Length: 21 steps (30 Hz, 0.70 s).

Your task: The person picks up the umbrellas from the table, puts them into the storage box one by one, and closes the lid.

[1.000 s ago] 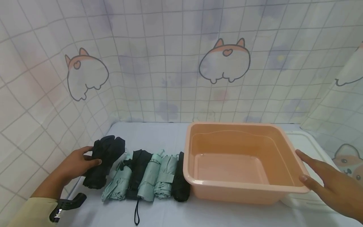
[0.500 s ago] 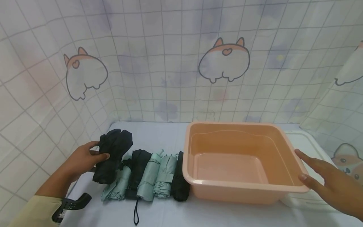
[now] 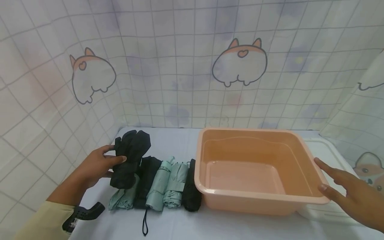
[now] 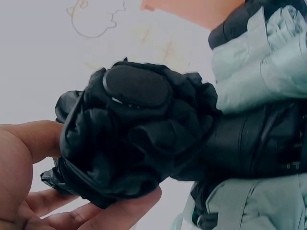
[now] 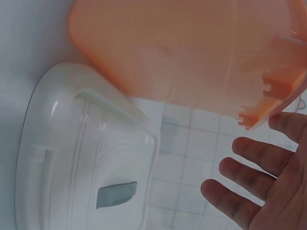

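Held umbrella [image 4: 139, 139] is showing crumpled, mostly matt cloth; its end cap [image 4: 136, 87] is presenting as smooth, dull plastic. 3 green umbrellas [image 3: 159, 186] are displaying creased, faintly shiny cloth. Tub [image 3: 261, 205] and white piece [image 5: 91, 158] are showing smooth, glossy plastic. Backdrop [image 3: 183, 103] is reading as rippled, matt cloth.

"How was the space enclosed?"

"By pale, grey-gridded sheeting [image 3: 168, 73], which was hung at the back and along both sides."

"Was anything else printed on it?"

"A rounded animal rump [image 3: 94, 78] with orange ears was drawn on the left side and a second rump [image 3: 240, 65] on the back; an animal's face [image 3: 366, 170] was shown low on the right. Patches of lilac [image 3: 177, 115] and pink [image 3: 234, 99] were scattered about."

"And below?"

"A tabletop [image 3: 174, 141] was covered in white, its far edge bordered by the back sheeting. It was softly lit, and faint shadows [image 3: 333, 230] were cast near the front."
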Available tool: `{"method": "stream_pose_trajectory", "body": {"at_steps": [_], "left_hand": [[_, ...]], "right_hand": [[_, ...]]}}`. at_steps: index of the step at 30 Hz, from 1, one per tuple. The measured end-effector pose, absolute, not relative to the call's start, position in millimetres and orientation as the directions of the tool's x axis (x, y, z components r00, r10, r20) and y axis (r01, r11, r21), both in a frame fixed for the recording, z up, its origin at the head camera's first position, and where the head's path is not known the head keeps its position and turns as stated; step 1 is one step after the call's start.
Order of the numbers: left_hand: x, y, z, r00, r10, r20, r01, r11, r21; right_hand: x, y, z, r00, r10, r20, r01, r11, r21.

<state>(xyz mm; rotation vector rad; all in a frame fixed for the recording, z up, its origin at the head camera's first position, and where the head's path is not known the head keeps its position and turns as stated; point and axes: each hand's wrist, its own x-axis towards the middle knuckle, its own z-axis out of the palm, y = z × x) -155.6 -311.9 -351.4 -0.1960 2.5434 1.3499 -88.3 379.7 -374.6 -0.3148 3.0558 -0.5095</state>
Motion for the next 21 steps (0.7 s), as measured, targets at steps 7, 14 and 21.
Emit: {"method": "stream_pose_trajectory", "body": {"at_steps": [7, 14, 21], "left_hand": [[-153.1, -296.1, -346.1, -0.958, 0.013, -0.285, -0.237, 0.521, 0.82], [-152.4, -276.6, -341.0, -0.962, 0.004, -0.274, -0.239, 0.475, 0.847], [-148.0, -262.0, -336.1, -0.959, 0.0, -0.284, -0.256, 0.434, 0.864]], "right_hand": [[-88.1, 380.2, -375.6, -0.976, -0.215, 0.025, -0.211, 0.915, -0.344], [-88.3, 386.4, -383.5, -0.974, -0.221, 0.041, -0.221, 0.909, -0.354], [-91.1, 387.3, -385.1, -0.975, -0.22, 0.025, -0.216, 0.914, -0.345]]}}
